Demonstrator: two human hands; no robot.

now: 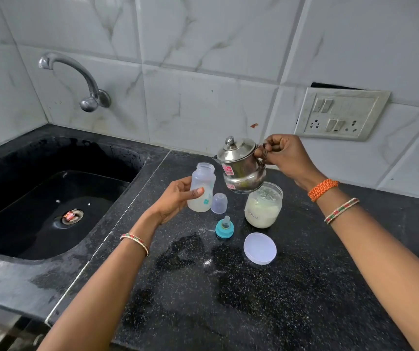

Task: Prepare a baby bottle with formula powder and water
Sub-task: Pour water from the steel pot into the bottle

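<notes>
My left hand (pixel 175 198) grips an uncapped clear baby bottle (pixel 201 187) with white powder at its bottom, held upright just above the black counter. My right hand (pixel 285 155) holds a small steel kettle (pixel 241 165) by its handle, lifted in the air right of the bottle, its spout near the bottle's mouth. Below the kettle stands an open glass jar of formula powder (pixel 263 206). The bottle's clear cap (pixel 219 203), the teal ring with its teat (pixel 224 228) and the jar's round lid (pixel 259 248) lie on the counter.
A black sink (pixel 51 198) fills the left, with a wall tap (pixel 76 77) above it. The speckled black counter (pixel 241 300) shows wet patches near the front. A switch and socket panel (pixel 340 114) is on the tiled wall at the right.
</notes>
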